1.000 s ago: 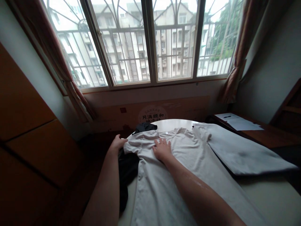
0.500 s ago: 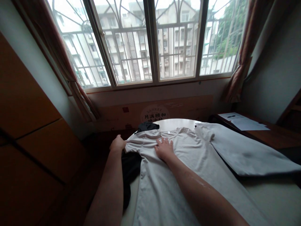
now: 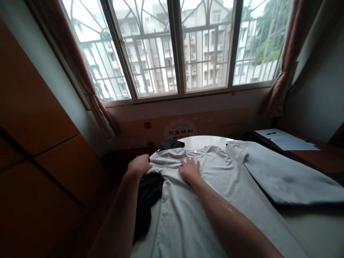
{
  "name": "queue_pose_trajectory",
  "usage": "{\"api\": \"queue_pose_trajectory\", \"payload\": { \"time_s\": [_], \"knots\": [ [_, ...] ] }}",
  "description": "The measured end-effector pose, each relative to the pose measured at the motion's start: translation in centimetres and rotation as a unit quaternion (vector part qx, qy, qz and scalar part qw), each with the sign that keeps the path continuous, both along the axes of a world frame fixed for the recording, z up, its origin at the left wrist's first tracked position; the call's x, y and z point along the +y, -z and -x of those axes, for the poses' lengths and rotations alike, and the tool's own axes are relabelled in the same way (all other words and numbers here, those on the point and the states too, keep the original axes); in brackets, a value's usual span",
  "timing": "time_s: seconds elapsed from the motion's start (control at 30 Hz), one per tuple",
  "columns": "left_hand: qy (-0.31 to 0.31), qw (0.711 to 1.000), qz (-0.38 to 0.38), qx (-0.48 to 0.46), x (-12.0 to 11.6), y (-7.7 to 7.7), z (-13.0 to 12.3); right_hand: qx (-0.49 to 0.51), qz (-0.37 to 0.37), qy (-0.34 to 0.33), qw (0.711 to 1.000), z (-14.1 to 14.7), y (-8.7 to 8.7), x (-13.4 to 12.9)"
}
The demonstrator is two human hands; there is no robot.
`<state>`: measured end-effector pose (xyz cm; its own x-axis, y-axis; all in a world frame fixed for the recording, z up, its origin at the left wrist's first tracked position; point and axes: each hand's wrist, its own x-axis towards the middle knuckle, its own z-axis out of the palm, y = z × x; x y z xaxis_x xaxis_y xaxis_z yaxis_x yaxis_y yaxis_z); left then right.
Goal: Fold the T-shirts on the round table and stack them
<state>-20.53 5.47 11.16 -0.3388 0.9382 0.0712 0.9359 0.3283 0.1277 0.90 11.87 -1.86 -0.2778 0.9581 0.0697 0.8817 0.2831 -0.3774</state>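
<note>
One shirt point(image 3: 223, 179) is lying on the table point(image 3: 205, 140), left hand point(image 3: 139, 165) clenching its sleeve point(image 3: 158, 167), right hand point(image 3: 190, 170) pressing it flat, grasping nothing (seemingly a straightening step), next move calling for even tension

Under my right hand point(image 3: 190, 170) I note: T-shirt point(image 3: 220, 175), matt cloth, finely wrinkled. 11 o'clock: dark garment point(image 3: 151, 193), dull cloth. 12 o'clock, beyond: tabletop point(image 3: 204, 141), smooth, glossy. 2 o'clock: paper sheets point(image 3: 287, 139), matt. 10 o'clock: cabinet point(image 3: 32, 100), wood-look, smooth. 1 o'clock: curtain point(image 3: 281, 87), cloth, faint sheen.
</note>
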Motion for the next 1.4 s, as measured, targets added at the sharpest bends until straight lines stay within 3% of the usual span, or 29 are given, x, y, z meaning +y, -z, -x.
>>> {"api": "queue_pose_trajectory", "payload": {
  "time_s": [0.17, 0.3, 0.5, 0.7, 0.83, 0.97, 1.13, 1.27, 1.4],
  "knots": [
    [0.006, 1.0, -0.003, 0.008, -2.4, 3.4, 0.4, -0.004, 0.009, -0.001, 1.0, 0.1, 0.0, 0.0],
    [0.034, 0.997, -0.06, -0.022, -2.9, 5.0, 1.0, -0.004, 0.012, 0.001, 1.0, 0.2, 0.1, 0.2],
    [0.02, 0.984, -0.122, -0.13, -2.5, 5.2, 1.0, -0.004, 0.012, 0.002, 1.0, 0.2, 0.1, 0.2],
    [-0.012, 0.978, -0.131, -0.162, -1.9, 6.4, 0.7, 0.001, 0.005, 0.001, 1.0, 0.2, 0.0, 0.1],
    [-0.042, 0.983, -0.116, -0.133, -1.7, 6.8, 0.8, -0.004, 0.013, 0.001, 1.0, 0.1, 0.1, 0.1],
    [-0.064, 0.99, -0.101, -0.078, -2.2, 6.1, 0.9, 0.001, 0.011, -0.001, 1.0, 0.1, 0.3, 0.2],
    [-0.08, 0.996, -0.028, 0.005, -2.9, 5.3, 0.4, -0.003, 0.017, -0.001, 1.0, 0.1, 0.3, 0.4],
    [-0.048, 0.988, -0.087, 0.117, -3.0, 5.2, -1.3, 0.0, 0.013, 0.001, 1.0, 0.2, 0.2, 0.3],
    [0.094, 0.973, -0.174, 0.12, -1.8, 6.5, -3.7, 0.003, 0.008, 0.002, 1.0, 0.2, 0.1, 0.2]
  ]
}}
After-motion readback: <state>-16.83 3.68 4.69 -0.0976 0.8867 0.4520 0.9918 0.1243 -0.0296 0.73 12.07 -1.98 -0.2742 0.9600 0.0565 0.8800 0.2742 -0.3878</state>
